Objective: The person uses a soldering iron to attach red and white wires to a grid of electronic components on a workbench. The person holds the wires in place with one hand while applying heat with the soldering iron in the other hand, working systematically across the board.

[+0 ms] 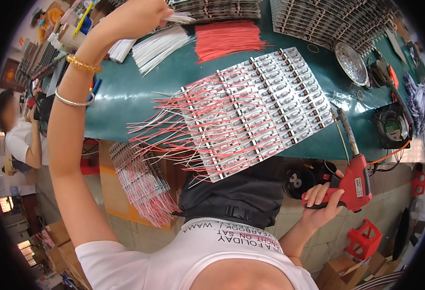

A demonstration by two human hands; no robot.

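My right hand (pixel 322 205) is wrapped around the handle of a red soldering gun (pixel 355 188), its long tip pointing up toward the right edge of a board panel (pixel 294 99). That silvery panel holds rows of small components; red and white wires run across its left part and hang off its left side. At the top, my left hand (pixel 142 17) is closed, with white wires (pixel 181 18) at its fingertips. Just below it lies a fanned bundle of white wires (pixel 160 47), beside a pile of red wires (pixel 228 39).
Stacked panels (pixel 333 21) fill the back of the green table (pixel 120 108). At the right are a round metal dish (pixel 351 63) and a black fan (pixel 392 125). A wired panel (pixel 142 176) hangs below the front edge. Another person (pixel 21 137) sits at left.
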